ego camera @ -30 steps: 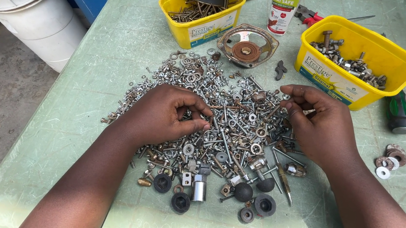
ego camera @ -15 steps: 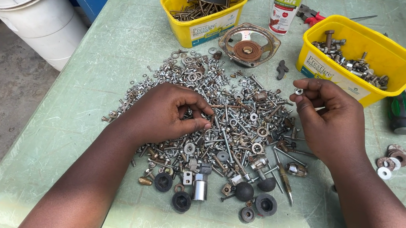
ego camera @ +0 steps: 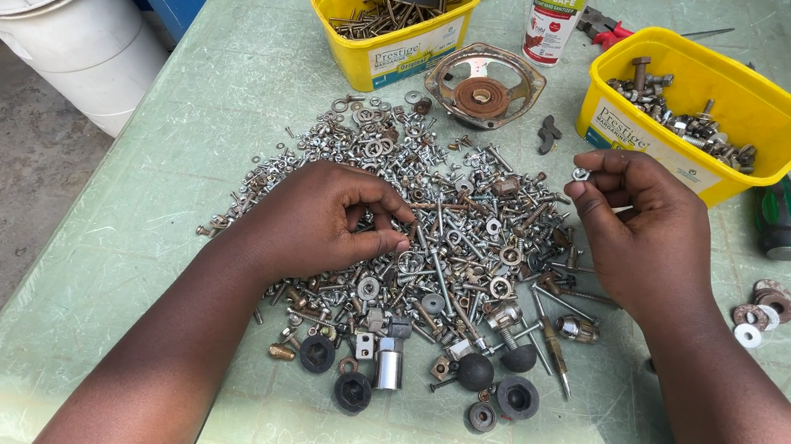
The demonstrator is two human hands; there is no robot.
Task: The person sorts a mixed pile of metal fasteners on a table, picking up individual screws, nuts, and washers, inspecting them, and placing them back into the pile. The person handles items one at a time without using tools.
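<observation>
Nut (ego camera: 580, 174), small, bright metal, pinched in the grip of the right hand (ego camera: 644, 233) between thumb and forefinger tips, lifted clear of the pile. It lies just short of the near wall of the right yellow tub (ego camera: 707, 113), which holds bolts and nuts; the right hand is the nearer hand to that tub. Left hand (ego camera: 322, 219) rests palm-down on the hardware pile (ego camera: 434, 226), grip nearly closed, thumb and fingertips pinching among screws; what it has hold of I cannot tell. Pile: mixed long screws, washers, nuts, black rubber caps at the near edge, spread on a green, scuffed table (ego camera: 175, 179). A rusty speaker frame (ego camera: 483, 84) lies beyond, with a second yellow tub (ego camera: 393, 16) of nails beside it.
</observation>
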